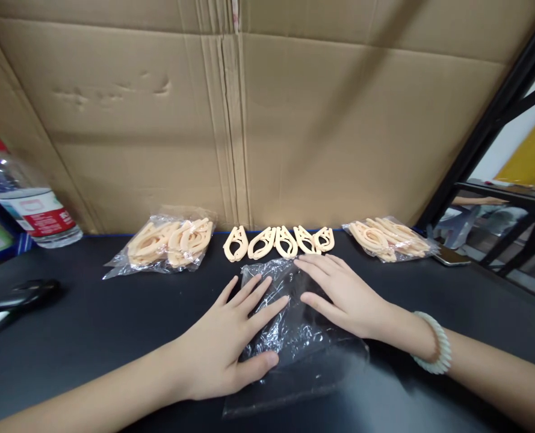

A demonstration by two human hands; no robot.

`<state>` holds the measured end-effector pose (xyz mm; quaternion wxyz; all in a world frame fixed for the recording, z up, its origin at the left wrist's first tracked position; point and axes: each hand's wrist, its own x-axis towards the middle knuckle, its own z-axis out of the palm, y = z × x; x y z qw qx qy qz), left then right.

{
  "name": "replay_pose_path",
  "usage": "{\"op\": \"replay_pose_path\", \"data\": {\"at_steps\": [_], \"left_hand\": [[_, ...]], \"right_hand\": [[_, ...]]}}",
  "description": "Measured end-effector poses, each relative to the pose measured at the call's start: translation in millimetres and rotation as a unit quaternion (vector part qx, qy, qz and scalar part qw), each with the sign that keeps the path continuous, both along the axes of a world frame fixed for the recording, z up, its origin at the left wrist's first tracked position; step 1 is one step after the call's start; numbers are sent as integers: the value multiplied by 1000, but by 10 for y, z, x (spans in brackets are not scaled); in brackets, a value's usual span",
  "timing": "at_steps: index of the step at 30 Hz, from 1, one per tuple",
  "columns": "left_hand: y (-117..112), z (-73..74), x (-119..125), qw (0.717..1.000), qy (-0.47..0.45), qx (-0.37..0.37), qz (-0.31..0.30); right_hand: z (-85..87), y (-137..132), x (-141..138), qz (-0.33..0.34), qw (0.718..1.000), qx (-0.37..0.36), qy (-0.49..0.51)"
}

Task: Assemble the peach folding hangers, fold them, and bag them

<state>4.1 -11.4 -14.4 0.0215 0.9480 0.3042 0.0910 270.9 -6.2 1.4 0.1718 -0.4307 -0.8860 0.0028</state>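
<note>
A clear plastic bag [294, 337] lies flat on the black table in front of me. My left hand [224, 340] rests on the bag's left side, fingers spread. On its upper right part lies my right hand [339, 291], palm down with fingers stretched out and the thumb apart. Just beyond the bag's far edge, several cream-coloured plastic clips [286, 243] stand side by side in a row. The right hand's fingertips are close to these clips. Neither hand grips anything.
Filled bags of similar clips lie at the left [172, 240] and the right [387, 237]. A water bottle [37, 204] stands far left, above a black object [27, 294]. A phone-like slab [451, 257] lies by the right bag. Cardboard [159, 120] walls the back; a black metal frame [488, 132] rises at right.
</note>
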Motion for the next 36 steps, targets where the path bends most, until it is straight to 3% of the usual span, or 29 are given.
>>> {"op": "replay_pose_path", "data": {"at_steps": [3,6,8,12,15,18,23,28,36], "left_hand": [[-13,-20,12,1000,-6,6,12],[-26,-39,21,1000,-11,6,17],[-29,-47,20,1000,-22,9,16],[-31,-24,9,998,-54,12,12],[-41,25,8,996,-90,24,-14],[-55,65,21,989,-130,31,-60],[-59,85,49,981,-162,19,-106],[-45,97,62,980,-158,5,-124],[-51,131,65,978,-152,-3,-141]], "right_hand": [[-13,16,9,47,997,-46,-34],[-33,28,39,48,989,-126,-65],[-27,65,76,49,987,-142,-60],[3,290,273,54,998,-36,1],[-34,541,532,-13,998,58,22],[-123,736,750,-43,999,30,3],[-216,896,840,-8,999,-44,-10],[-190,974,853,10,999,-40,16],[-115,907,779,44,998,-29,-44]]}}
